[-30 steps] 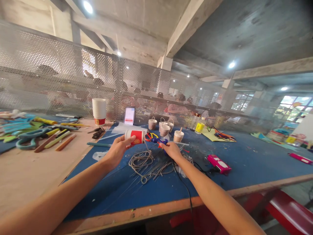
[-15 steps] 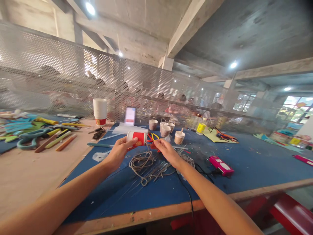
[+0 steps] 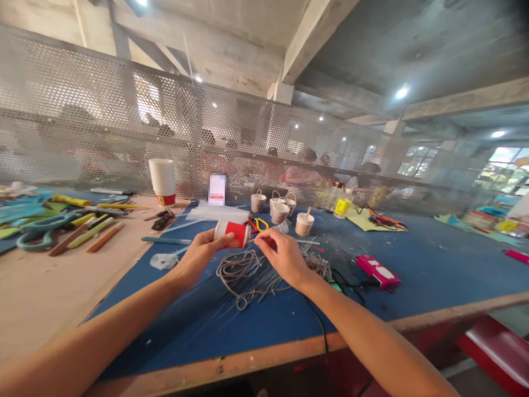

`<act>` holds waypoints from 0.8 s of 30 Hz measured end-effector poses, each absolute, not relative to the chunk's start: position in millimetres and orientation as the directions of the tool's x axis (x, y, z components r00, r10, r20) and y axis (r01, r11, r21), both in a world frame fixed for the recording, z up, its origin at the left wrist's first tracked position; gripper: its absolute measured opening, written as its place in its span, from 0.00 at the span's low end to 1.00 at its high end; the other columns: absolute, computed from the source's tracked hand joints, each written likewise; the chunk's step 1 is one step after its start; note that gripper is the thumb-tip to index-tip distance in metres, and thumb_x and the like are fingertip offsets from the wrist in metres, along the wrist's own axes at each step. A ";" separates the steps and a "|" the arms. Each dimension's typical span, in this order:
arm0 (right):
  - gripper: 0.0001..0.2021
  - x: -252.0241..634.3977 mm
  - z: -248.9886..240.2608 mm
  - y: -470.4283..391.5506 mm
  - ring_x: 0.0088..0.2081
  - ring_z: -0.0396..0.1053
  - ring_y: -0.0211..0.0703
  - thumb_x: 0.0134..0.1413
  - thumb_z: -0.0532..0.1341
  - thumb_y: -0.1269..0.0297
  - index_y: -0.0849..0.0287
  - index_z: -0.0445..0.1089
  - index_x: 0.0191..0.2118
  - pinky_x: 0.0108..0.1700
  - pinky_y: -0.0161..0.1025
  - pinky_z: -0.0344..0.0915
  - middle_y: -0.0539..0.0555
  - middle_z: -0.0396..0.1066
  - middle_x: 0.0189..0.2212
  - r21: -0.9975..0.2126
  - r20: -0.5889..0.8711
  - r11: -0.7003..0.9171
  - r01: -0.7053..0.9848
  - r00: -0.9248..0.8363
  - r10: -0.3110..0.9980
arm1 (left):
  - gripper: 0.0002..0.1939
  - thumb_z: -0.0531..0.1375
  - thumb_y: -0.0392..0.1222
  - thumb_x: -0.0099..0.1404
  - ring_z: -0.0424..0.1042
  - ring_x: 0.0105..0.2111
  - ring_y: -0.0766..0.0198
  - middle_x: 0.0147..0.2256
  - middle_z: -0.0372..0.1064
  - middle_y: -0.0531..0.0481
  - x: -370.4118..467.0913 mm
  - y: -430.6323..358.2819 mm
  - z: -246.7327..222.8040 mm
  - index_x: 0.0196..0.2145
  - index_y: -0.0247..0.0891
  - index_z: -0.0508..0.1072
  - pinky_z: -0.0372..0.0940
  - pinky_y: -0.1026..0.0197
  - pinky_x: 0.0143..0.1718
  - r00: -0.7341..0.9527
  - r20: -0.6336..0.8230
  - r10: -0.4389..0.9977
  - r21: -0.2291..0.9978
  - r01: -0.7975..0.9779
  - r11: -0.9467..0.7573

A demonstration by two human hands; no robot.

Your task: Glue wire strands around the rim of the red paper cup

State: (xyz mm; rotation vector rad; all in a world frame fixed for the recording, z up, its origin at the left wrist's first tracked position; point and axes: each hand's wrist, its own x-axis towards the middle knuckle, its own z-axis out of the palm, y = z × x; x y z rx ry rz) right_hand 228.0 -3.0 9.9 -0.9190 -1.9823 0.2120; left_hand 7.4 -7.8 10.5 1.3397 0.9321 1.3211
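Observation:
My left hand (image 3: 202, 251) is closed round a red and white paper cup (image 3: 236, 234), which lies on its side in the air. Close to the right end of the cup, my right hand (image 3: 281, 255) pinches a thin strand; its exact kind is too small to make out. Below both hands a coil of grey cord (image 3: 235, 275) rests on the blue mat (image 3: 173, 331), with loose thin wires (image 3: 268, 281) beside it. Scissors with yellow and red handles (image 3: 260, 224) lie just behind the hands.
Several small grey cups with cord handles (image 3: 280, 213) stand behind, near a cup with a stick (image 3: 305, 224). A stack of paper cups (image 3: 162, 179), a phone (image 3: 217, 189), a yellow-labelled bottle (image 3: 342, 206), a pink device (image 3: 378, 271) with a black cable and large scissors (image 3: 45, 227) surround the work area.
My right hand has turned, its fingertips now closer together beside the cup's end. The cup stays in my left hand, tilted slightly differently. The camera view has shifted a little.

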 end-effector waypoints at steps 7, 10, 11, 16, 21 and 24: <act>0.08 229.0 12.5 -6.3 0.37 0.74 0.40 0.70 0.59 0.59 0.54 0.73 0.41 0.42 0.37 0.69 0.54 0.76 0.39 -0.366 0.731 0.771 0.521 -0.352 0.585 | 0.12 0.70 0.51 0.58 0.79 0.34 0.50 0.32 0.83 0.44 9.3 -5.1 4.3 0.31 0.40 0.84 0.69 0.53 0.44 0.166 0.216 0.962 0.976 -0.039 -0.212; 0.08 229.0 14.5 -6.5 0.35 0.73 0.39 0.69 0.60 0.58 0.54 0.73 0.40 0.41 0.38 0.69 0.53 0.75 0.38 -0.367 0.733 0.771 0.520 -0.349 0.584 | 0.11 0.69 0.50 0.59 0.78 0.34 0.51 0.32 0.83 0.45 8.1 -4.0 2.5 0.32 0.40 0.85 0.69 0.54 0.43 0.191 0.209 0.959 0.978 -0.020 -0.210; 0.08 229.1 14.9 -6.2 0.35 0.73 0.39 0.69 0.60 0.57 0.54 0.73 0.40 0.41 0.38 0.69 0.53 0.75 0.38 -0.369 0.734 0.770 0.520 -0.346 0.585 | 0.11 0.69 0.50 0.59 0.78 0.34 0.51 0.32 0.83 0.46 7.9 -4.1 2.4 0.32 0.40 0.85 0.69 0.54 0.43 0.196 0.205 0.959 0.978 -0.015 -0.206; 0.08 229.9 15.3 -3.7 0.35 0.73 0.39 0.68 0.61 0.57 0.54 0.74 0.40 0.41 0.38 0.69 0.53 0.74 0.38 -0.387 0.734 0.750 0.536 -0.314 0.602 | 0.12 0.69 0.51 0.60 0.77 0.33 0.51 0.33 0.83 0.45 7.8 -5.9 3.4 0.32 0.40 0.84 0.68 0.54 0.42 0.224 0.188 0.956 0.982 -0.012 -0.190; 0.07 230.0 15.4 -1.6 0.34 0.72 0.39 0.67 0.63 0.58 0.55 0.74 0.39 0.40 0.37 0.69 0.53 0.74 0.37 -0.401 0.733 0.736 0.546 -0.290 0.615 | 0.12 0.69 0.50 0.60 0.78 0.34 0.50 0.33 0.83 0.45 7.8 -5.7 2.0 0.35 0.39 0.84 0.68 0.54 0.42 0.262 0.177 0.949 0.984 -0.044 -0.171; 0.06 229.9 16.1 -0.9 0.34 0.72 0.38 0.66 0.64 0.60 0.56 0.74 0.39 0.40 0.36 0.69 0.52 0.74 0.37 -0.398 0.745 0.746 0.534 -0.286 0.602 | 0.12 0.69 0.49 0.60 0.78 0.34 0.51 0.33 0.83 0.45 7.2 -5.5 1.6 0.35 0.39 0.84 0.68 0.54 0.42 0.268 0.178 0.947 0.984 -0.054 -0.169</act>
